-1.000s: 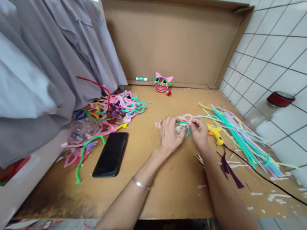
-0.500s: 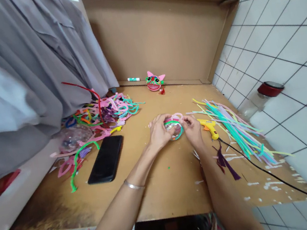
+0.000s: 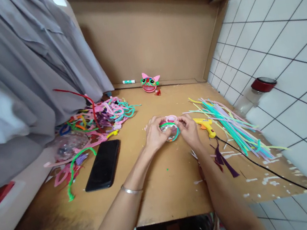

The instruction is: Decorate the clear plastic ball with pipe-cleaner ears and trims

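A small round craft piece [image 3: 174, 132], clear in the middle with green and teal pipe cleaner around its rim, is held between my two hands over the table. My left hand [image 3: 156, 133] is closed around its left side, thumb across the front. With fingers pinched, my right hand [image 3: 188, 128] grips a pink pipe cleaner loop [image 3: 171, 118] at the piece's upper right edge. Fingers partly hide both. Just right of my right hand lies a yellow glue gun [image 3: 206, 126] with a black cord.
Behind stands a finished-looking animal face [image 3: 149, 84] with pink ears, beside a glue stick [image 3: 129, 82]. Loose pipe cleaners [image 3: 226, 122] lie right, near a red-lidded jar [image 3: 256, 93]. Left are a tangled pipe cleaner pile [image 3: 105, 113] and a black phone [image 3: 103, 165]. A cardboard wall [image 3: 151, 32] closes the back.
The whole view has shifted slightly, so things sit a little further left. My right fingers have moved in closer over the pink loop; both hands keep their hold.
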A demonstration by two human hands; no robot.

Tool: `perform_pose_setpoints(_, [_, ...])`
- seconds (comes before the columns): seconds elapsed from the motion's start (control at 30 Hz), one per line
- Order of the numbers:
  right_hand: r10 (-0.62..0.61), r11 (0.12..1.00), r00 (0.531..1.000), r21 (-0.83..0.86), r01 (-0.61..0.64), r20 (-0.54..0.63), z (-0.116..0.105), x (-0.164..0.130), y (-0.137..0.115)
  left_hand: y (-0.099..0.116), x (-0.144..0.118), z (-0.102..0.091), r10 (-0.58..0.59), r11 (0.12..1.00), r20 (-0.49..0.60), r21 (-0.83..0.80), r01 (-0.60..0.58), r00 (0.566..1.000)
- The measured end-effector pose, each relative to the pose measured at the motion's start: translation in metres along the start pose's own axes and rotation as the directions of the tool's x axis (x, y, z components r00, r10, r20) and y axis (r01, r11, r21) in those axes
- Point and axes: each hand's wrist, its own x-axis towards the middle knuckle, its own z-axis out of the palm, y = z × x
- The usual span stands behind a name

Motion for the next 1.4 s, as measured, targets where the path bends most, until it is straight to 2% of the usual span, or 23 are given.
perform_pose_setpoints(0.23, [-0.060, 0.996, 0.997, -0.057, 0.063, 0.049, -0.003, 0.000, -0.003, -0.001, -0.001, 0.001, 0.003, 1.000, -0.012, -0.007, -0.004, 1.000])
perform_pose_setpoints(0.37, [-0.049, 0.996, 0.998, -0.066, 0.052, 0.044, -0.004, 0.000, -0.003, -0.001, -0.003, 0.006, 0.030, 1.000, -0.045, 0.006, -0.030, 0.999])
perform_pose_setpoints(0.5, [0.004, 1.000, 1.000, -0.019, -0.004, 0.017, -0.005, 0.003, 0.004, 0.001, -0.011, 0.020, 0.156, 0.987, -0.180, 0.060, -0.148, 0.971])
perform_pose_setpoints(0.63, [0.045, 0.996, 0.999, 0.071, -0.045, -0.006, -0.005, 0.006, 0.011, 0.005, -0.020, 0.033, 0.319, 0.938, -0.178, 0.201, -0.283, 0.931])
perform_pose_setpoints(0.77, [0.056, 0.995, 0.998, 0.088, -0.055, -0.015, -0.007, 0.007, 0.016, 0.009, -0.025, 0.034, 0.340, 0.919, -0.216, 0.285, -0.273, 0.915])
perform_pose_setpoints(0.83, [0.061, 0.995, 0.998, 0.080, -0.061, -0.007, -0.008, 0.008, 0.019, 0.012, -0.027, 0.033, 0.350, 0.900, -0.189, 0.341, -0.273, 0.917])
perform_pose_setpoints(0.9, [0.076, 0.994, 0.997, 0.078, -0.075, 0.001, -0.010, 0.009, 0.023, 0.015, -0.030, 0.033, 0.395, 0.861, -0.103, 0.386, -0.330, 0.913])
perform_pose_setpoints(1.0, [0.118, 0.987, 0.993, 0.114, -0.118, 0.007, -0.012, 0.011, 0.027, 0.017, -0.035, 0.039, 0.465, 0.790, 0.038, 0.434, -0.434, 0.884])
perform_pose_setpoints(1.07, [0.145, 0.980, 0.989, 0.138, -0.145, 0.007, -0.013, 0.012, 0.028, 0.018, -0.038, 0.044, 0.489, 0.757, 0.081, 0.455, -0.469, 0.869])
perform_pose_setpoints(1.4, [0.167, 0.971, 0.986, 0.176, -0.162, -0.012, -0.016, 0.012, 0.025, 0.014, -0.043, 0.052, 0.563, 0.732, 0.051, 0.433, -0.527, 0.825])
